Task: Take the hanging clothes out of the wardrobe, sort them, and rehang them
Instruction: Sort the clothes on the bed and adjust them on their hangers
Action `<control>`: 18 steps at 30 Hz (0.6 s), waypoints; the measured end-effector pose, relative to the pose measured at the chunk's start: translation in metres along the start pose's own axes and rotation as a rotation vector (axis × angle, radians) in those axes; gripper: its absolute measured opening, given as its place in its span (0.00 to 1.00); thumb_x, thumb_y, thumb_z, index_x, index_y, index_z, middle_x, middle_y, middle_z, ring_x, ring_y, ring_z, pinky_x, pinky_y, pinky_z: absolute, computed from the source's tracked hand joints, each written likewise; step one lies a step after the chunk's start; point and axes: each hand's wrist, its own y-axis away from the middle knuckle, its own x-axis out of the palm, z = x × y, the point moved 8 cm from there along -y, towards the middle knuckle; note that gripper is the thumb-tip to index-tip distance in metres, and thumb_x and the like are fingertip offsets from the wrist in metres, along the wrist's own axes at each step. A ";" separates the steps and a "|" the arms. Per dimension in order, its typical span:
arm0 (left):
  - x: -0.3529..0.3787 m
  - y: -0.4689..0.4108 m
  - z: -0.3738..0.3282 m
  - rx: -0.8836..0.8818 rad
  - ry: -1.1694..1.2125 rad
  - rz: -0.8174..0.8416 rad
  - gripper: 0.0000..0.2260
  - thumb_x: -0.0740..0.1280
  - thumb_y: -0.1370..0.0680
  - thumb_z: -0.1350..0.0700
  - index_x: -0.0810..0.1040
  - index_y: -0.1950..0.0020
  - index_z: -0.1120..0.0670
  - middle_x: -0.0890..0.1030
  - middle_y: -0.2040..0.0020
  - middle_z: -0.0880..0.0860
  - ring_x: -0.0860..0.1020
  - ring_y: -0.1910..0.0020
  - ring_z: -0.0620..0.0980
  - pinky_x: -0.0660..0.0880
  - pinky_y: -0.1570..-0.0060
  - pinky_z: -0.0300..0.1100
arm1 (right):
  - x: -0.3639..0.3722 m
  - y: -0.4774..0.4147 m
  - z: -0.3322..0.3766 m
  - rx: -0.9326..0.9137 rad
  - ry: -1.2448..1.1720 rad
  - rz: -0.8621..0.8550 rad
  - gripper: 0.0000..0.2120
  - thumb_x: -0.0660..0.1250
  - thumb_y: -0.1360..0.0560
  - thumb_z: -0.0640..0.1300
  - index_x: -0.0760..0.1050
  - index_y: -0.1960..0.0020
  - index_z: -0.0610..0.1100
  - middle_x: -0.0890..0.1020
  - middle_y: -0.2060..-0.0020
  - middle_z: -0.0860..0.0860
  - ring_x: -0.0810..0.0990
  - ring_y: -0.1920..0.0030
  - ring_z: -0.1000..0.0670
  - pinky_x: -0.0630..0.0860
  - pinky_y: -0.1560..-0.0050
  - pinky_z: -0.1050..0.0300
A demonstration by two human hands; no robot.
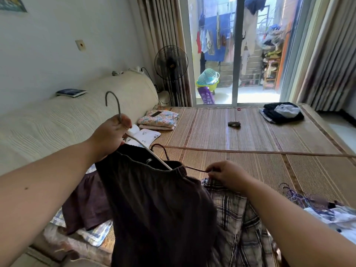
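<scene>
Grips the hanger (119,110) by its neck in the left hand (109,135), brown garment (154,199) hanging over the bed (250,132), and pinches a dark hanger (195,169) with the right hand (225,174) by the plaid shirt (231,218); mid-sorting, likely needs sliding the garment free next.

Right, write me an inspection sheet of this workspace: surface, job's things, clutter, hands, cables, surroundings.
Surface: bamboo mat, lying flat.
Job's things: dark brown garment hangs on the pale hanger; plaid shirt and loose hangers lie on the mat.
Clutter: folded floral cloth, dark clothes pile, small dark object, book on the headboard.
Hands: left hand grips the pale hanger below its hook; right hand pinches a thin dark hanger.
Cables: black cord behind the headboard, beside the fan.
Surroundings: glass door, curtains, laundry outside.
</scene>
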 end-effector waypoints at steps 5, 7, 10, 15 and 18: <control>0.001 0.003 0.005 -0.013 0.010 -0.002 0.11 0.58 0.19 0.50 0.72 0.60 0.50 0.69 0.64 0.54 0.68 0.62 0.52 0.66 0.62 0.43 | -0.021 0.002 -0.009 0.018 -0.015 -0.095 0.05 0.68 0.25 0.47 0.78 0.56 0.58 0.82 0.61 0.57 0.80 0.56 0.52 0.76 0.51 0.56; 0.002 0.003 0.008 -0.013 -0.017 0.004 0.11 0.58 0.19 0.49 0.71 0.59 0.51 0.68 0.63 0.54 0.68 0.62 0.51 0.66 0.63 0.42 | -0.029 0.006 -0.005 -0.007 -0.013 -0.097 0.05 0.68 0.25 0.47 0.78 0.56 0.58 0.83 0.61 0.57 0.82 0.57 0.51 0.76 0.53 0.56; 0.003 0.007 0.015 -0.007 -0.041 0.005 0.12 0.58 0.19 0.48 0.71 0.59 0.51 0.68 0.64 0.54 0.67 0.63 0.50 0.66 0.63 0.44 | -0.042 0.013 0.006 -0.047 -0.018 -0.117 0.05 0.69 0.26 0.47 0.80 0.55 0.57 0.83 0.60 0.56 0.81 0.57 0.53 0.75 0.54 0.58; -0.006 0.013 0.030 0.011 -0.163 -0.033 0.11 0.59 0.19 0.50 0.72 0.60 0.49 0.71 0.65 0.53 0.70 0.61 0.53 0.69 0.57 0.48 | -0.047 0.025 0.011 -0.063 -0.087 -0.068 0.10 0.70 0.26 0.43 0.79 0.61 0.57 0.84 0.62 0.52 0.80 0.60 0.52 0.75 0.53 0.55; -0.007 0.019 0.048 -0.015 -0.177 -0.008 0.10 0.59 0.19 0.53 0.72 0.59 0.50 0.71 0.66 0.52 0.69 0.64 0.52 0.66 0.58 0.46 | -0.042 0.025 -0.012 -0.014 -0.051 -0.095 0.11 0.70 0.26 0.42 0.77 0.60 0.58 0.83 0.61 0.51 0.80 0.56 0.49 0.74 0.49 0.52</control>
